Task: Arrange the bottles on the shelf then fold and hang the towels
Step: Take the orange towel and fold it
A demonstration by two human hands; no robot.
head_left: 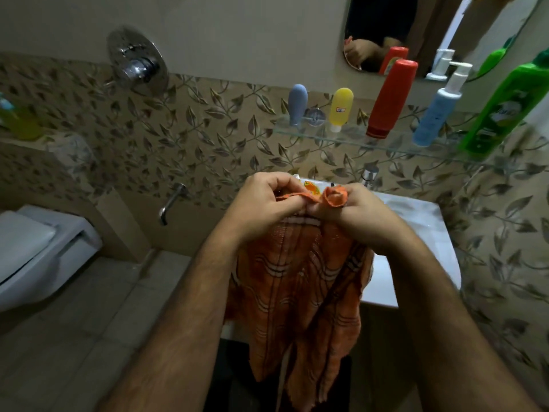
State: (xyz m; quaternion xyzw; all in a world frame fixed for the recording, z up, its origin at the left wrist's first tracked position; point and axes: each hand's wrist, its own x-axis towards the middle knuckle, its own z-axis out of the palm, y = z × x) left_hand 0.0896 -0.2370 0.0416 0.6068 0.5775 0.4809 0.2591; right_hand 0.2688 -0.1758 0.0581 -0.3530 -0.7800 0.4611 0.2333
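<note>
Both your forearms reach forward and converge over the near edge of the white sink (416,221), wrists close together, backs of the hands facing up toward the camera. Your left hand (261,203) has its fingers (274,184) curled down and in, thumb side meeting them, pinching the top hem of the orange towel (300,286). Your right hand (364,211) sits just beside it — knuckles nearly touching the left hand's — and its fingers are curled round a bunched corner of the same hem, which pokes up as a small orange roll above the fist. Neither hand is loose; both grip the cloth.

The towel, orange with pale wavy stripes, hangs straight down from your two hands in loose vertical folds between your forearms, in front of the sink, with its frayed lower edge dangling free.

On the glass shelf (350,138) above the sink, the bottles stand in a row: a grey-blue bottle (297,104), a yellow bottle (341,110), a tall red bottle (392,98), a light blue pump bottle (439,111) and a green bottle (505,108) — the last three appear tilted in this wide view. A mirror (430,31) hangs behind them.
</note>
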